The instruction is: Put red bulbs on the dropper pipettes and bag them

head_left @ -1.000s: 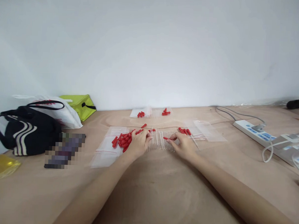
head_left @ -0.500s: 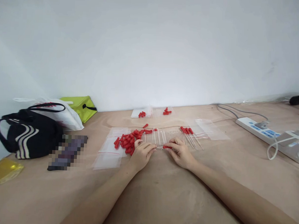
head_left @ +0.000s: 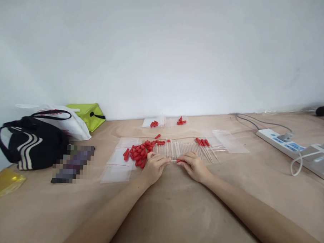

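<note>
My left hand (head_left: 155, 168) is closed in a pinch on one end of a thin glass dropper tube (head_left: 173, 161). Facing it, my right hand (head_left: 194, 168) pinches a red rubber bulb (head_left: 179, 161) at the tube's other end; the fingers hide much of the joint. Just beyond both hands lies a row of clear glass tubes (head_left: 174, 149). A heap of loose red bulbs (head_left: 139, 154) is to the left, close to my left hand. On the right, three droppers with red bulbs (head_left: 202, 142) lie slanted, bulbs pointing away from me.
Clear zip bags (head_left: 116, 173) lie under and beside the heap, with more bags (head_left: 231, 142) at right. Farther back are small bagged bulbs (head_left: 154, 124). A black bag (head_left: 40, 145) and green bag (head_left: 89, 116) stand left; a power strip (head_left: 281, 141) lies right.
Both hands stay almost in place. The right fingers have shifted slightly over the red bulb, so less of it shows. The view has moved a little.
</note>
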### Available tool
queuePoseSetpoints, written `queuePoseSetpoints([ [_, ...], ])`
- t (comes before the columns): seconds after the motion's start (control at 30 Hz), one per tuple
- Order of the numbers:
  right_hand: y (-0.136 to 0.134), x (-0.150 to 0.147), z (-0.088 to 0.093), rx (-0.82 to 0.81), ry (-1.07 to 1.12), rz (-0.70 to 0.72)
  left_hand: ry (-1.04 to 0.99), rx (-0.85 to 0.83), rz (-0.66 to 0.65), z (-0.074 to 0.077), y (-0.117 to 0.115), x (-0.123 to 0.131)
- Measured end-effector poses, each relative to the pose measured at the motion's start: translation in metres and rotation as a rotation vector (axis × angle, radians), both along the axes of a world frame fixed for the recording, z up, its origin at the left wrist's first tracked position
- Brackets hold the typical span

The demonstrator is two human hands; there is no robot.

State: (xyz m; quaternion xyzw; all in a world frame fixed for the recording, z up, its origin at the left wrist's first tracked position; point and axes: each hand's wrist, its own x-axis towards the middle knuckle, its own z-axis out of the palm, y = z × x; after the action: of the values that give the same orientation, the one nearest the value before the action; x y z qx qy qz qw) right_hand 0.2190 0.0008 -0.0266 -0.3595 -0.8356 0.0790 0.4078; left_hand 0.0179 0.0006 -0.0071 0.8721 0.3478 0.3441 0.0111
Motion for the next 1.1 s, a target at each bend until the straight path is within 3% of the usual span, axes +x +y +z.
queuePoseSetpoints([
  [0.37, -0.0019, -0.0008, 0.0012, 0.034, 0.033, 0.063, 0.128, -0.005, 0.026, 0.0009, -0.0014, 0.0020],
  [0.73, -0.0012, 0.0012, 0.0083, -0.147, 0.107, 0.060, -0.064, 0.011, 0.006, 0.0010, -0.0036, 0.0073],
  [1.1, -0.0027, 0.0020, 0.0094, -0.122, 0.070, 0.067, 0.032, -0.033, 0.044, 0.0006, -0.0054, 0.0044],
])
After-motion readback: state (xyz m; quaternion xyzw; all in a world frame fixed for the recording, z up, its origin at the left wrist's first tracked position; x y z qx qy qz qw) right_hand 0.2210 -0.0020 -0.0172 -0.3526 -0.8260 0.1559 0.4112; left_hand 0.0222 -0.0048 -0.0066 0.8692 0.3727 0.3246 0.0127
